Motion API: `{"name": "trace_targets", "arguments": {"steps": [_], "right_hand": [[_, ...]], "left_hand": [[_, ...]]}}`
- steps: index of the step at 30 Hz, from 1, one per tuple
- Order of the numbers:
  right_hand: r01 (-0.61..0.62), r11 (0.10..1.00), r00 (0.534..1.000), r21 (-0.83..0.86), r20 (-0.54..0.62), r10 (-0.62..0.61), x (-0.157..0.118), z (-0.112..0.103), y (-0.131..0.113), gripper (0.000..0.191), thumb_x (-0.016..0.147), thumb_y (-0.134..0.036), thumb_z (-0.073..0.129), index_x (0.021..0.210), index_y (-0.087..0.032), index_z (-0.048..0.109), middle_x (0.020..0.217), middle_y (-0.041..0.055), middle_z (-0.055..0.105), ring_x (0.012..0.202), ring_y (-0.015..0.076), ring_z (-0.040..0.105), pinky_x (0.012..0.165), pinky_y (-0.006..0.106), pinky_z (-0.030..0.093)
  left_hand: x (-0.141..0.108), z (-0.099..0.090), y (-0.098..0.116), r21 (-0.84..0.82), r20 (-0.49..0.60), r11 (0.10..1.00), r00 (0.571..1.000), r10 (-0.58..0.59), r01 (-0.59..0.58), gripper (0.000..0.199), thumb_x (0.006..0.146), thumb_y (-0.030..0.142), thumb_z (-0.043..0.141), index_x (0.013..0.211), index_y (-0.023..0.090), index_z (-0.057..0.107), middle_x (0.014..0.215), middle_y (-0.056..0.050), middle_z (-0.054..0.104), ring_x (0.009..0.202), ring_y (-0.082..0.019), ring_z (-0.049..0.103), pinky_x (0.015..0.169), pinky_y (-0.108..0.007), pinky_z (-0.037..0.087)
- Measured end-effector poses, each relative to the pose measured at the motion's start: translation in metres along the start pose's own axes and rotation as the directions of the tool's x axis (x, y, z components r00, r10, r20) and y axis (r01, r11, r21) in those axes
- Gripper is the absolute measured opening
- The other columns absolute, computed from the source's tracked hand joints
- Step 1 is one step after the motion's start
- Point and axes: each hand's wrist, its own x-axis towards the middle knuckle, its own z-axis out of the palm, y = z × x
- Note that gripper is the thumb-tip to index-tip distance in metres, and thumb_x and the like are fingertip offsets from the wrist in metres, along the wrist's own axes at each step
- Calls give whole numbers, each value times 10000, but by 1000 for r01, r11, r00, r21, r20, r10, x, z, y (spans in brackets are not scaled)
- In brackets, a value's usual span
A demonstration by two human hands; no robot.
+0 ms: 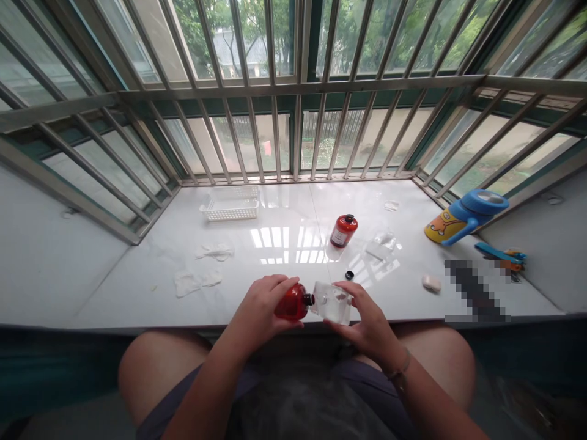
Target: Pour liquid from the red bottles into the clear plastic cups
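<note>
My left hand (262, 308) is wrapped round a red bottle (291, 303), tilted on its side with its black neck pointing right. In my right hand (367, 321) is a clear, squarish container (333, 302), gripped between thumb and fingers. The bottle's neck is close to the container's left end; whether they touch I cannot tell. Just beyond the container a small black cap (349, 275) lies on the white surface. Farther back stands a second red bottle (343, 231) with a black top and a pale label.
A white basket (232, 205) sits at the back left, with crumpled white tissues (197, 282) nearer. Clear plastic (381, 245), a pinkish bar (431, 283), a blue-and-yellow flask (458, 220) and blue-and-orange tools (499, 255) lie rightward. Metal bars (298, 134) edge the white tabletop (137, 275).
</note>
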Motion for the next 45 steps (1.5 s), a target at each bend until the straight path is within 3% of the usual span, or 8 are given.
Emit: {"name": "trace_targets", "arguments": {"steps": [7,16,30,38,45], "right_hand": [[83,997,994,2,67,-83,8,-11,-5,623,939,-335,801,1489,-256,517,1381,139,653,1294,314,666,1034,466,661],[101,994,982,-44,165,-93,17,-24,-11,651,917,-250,787,1508,-276,515,1400,121,652,1265,294,683,1084,448,629],[117,983,950,-141,304,-69,28,-42,-23,726,904,-254,810,1549,-296,479,1445,128,631,1318,318,661,1116,481,601],[129,976,939,-176,338,-64,36,-50,-35,747,876,-214,831,1532,-291,483,1432,113,640,1292,297,679,1088,426,617],[143,969,940,-200,334,-70,41,-52,-40,743,870,-257,837,1535,-302,510,1415,116,658,1265,320,696,1050,444,639]], "left_hand": [[1,7,1,-86,36,995,998,-44,47,893,698,343,1028,1484,306,607,1387,-107,696,1256,-359,664,1091,-518,544],[2,10,-2,-227,79,971,995,-59,75,888,684,375,1038,1463,296,621,1408,-113,686,1288,-356,652,1126,-524,541],[0,17,-6,-412,101,904,992,-76,111,888,678,439,1036,1450,308,616,1421,-94,672,1307,-331,656,1174,-487,524],[-1,22,-8,-480,126,867,988,-85,136,882,685,477,1025,1446,301,615,1423,-94,669,1312,-333,657,1177,-494,519],[-1,22,-7,-495,125,857,988,-94,145,881,681,472,1027,1443,304,619,1421,-97,670,1317,-336,655,1171,-500,523]]}}
